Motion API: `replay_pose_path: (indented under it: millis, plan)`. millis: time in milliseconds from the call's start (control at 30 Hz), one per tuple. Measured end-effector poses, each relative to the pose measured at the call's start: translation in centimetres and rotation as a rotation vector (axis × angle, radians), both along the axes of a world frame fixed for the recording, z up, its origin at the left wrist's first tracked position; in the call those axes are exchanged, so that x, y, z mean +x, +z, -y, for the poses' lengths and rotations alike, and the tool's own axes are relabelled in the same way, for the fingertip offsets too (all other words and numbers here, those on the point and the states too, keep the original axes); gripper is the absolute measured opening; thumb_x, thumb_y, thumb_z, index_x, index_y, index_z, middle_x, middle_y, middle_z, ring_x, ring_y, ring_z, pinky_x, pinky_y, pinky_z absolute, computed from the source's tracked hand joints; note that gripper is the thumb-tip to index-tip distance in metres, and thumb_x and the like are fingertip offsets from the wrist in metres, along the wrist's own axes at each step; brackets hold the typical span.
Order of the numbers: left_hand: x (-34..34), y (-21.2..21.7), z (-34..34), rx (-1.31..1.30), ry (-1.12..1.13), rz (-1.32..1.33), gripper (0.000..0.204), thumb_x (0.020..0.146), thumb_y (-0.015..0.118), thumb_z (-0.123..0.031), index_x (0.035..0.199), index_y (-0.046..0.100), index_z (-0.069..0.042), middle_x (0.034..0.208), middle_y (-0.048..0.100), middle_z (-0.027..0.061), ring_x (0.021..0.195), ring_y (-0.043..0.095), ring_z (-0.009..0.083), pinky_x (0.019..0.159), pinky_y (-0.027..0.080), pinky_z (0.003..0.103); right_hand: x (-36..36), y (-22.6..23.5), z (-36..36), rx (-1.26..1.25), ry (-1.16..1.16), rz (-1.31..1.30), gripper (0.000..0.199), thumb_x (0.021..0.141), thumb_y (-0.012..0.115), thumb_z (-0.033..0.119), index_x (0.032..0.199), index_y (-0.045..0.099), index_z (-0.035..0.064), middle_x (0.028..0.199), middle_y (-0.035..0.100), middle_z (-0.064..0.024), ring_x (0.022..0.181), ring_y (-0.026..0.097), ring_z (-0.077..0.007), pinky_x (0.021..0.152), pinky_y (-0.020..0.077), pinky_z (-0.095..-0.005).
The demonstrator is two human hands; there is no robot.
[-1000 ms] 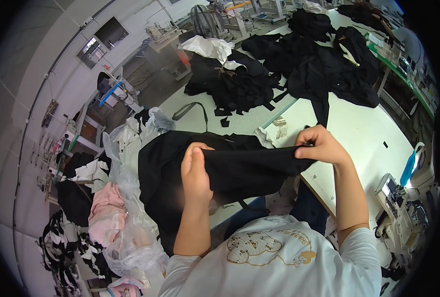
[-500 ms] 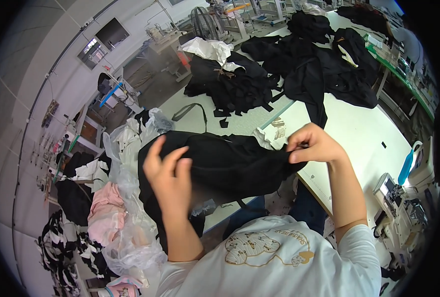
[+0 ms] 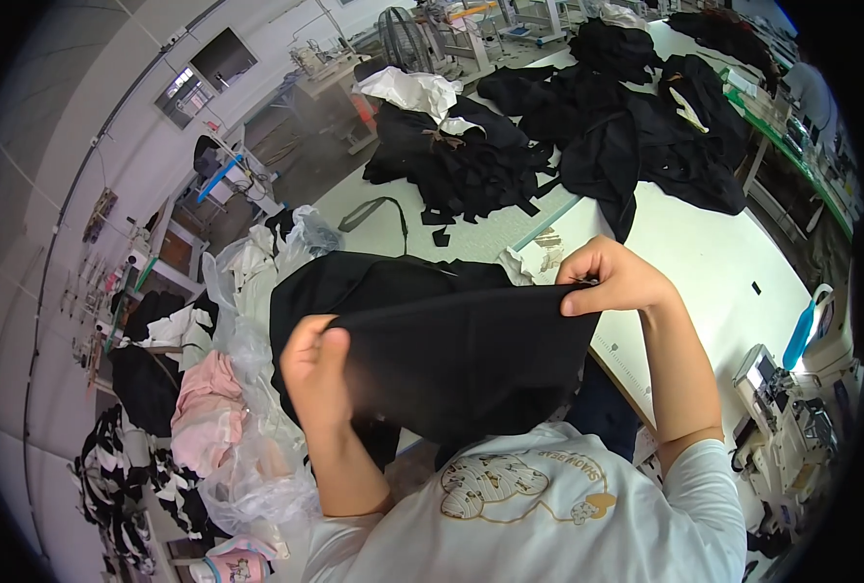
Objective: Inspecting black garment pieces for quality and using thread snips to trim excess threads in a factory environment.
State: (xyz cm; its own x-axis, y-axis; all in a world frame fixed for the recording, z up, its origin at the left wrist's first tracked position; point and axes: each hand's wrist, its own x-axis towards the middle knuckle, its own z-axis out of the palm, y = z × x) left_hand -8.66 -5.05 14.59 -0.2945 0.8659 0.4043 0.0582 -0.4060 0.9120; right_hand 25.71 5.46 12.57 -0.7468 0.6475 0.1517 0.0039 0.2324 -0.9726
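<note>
Clearly the step in hand is spreading and checking a black cloth (image 3: 451,360), held taut in the air between both hands, near the person and above the near edge of the surface (image 3: 704,282). The left hand (image 3: 315,374) is closed around the cloth's left edge, fingers curled over it; the right hand (image 3: 611,282) pinches the upper right corner between thumb and fingers. I judge the next move calls for an even pull and a shift of grip along the edge so the fabric lies flat.

The surface is white, smooth and broad. On its far part lies a heap of black garments (image 3: 587,126), soft and crumpled, with loose strips. The cloth is matte, thin and limp, sagging in a curve. Left of it, clear plastic bags (image 3: 257,466) hold pink and white fabric, crinkled and shiny.
</note>
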Motion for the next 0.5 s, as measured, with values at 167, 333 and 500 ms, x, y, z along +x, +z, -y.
replay_pose_path:
  millis: [167,333,500]
  plan:
    - [-4.2,1.3,1.6,0.22,0.507,-0.475,0.01,0.079,0.071,-0.003,0.088,0.068,0.001,0.086,0.052,0.0038,0.084,0.049,0.0148,0.082,0.039,0.025,0.7,-0.7,-1.0,0.029,-0.01,0.002,0.011,0.076,0.074,0.005,0.082,0.068,-0.0022,0.07,0.062,0.0015,0.065,0.052,-0.0043,0.061,0.0419,-0.0216]
    - [-7.3,1.2,2.9,0.233,1.057,-0.919,0.011,0.077,0.072,-0.004,0.088,0.069,-0.004,0.074,0.044,0.0014,0.07,0.045,0.0155,0.067,0.039,0.027,0.4,-0.1,-0.8,0.033,-0.093,0.044,0.016,0.072,0.077,0.009,0.077,0.067,-0.0016,0.065,0.059,0.0034,0.061,0.049,-0.0029,0.055,0.0382,-0.0214]
    - [-12.6,-0.8,5.4,-0.153,0.979,-0.32,0.019,0.096,0.052,-0.012,0.108,0.057,0.002,0.091,0.069,0.0103,0.084,0.067,0.0186,0.067,0.054,0.031,-4.2,1.7,3.6,0.97,-0.369,-0.018,0.022,0.06,0.071,0.003,0.082,0.067,0.0024,0.066,0.059,-0.0088,0.059,0.057,-0.0274,0.054,0.0459,-0.0334]
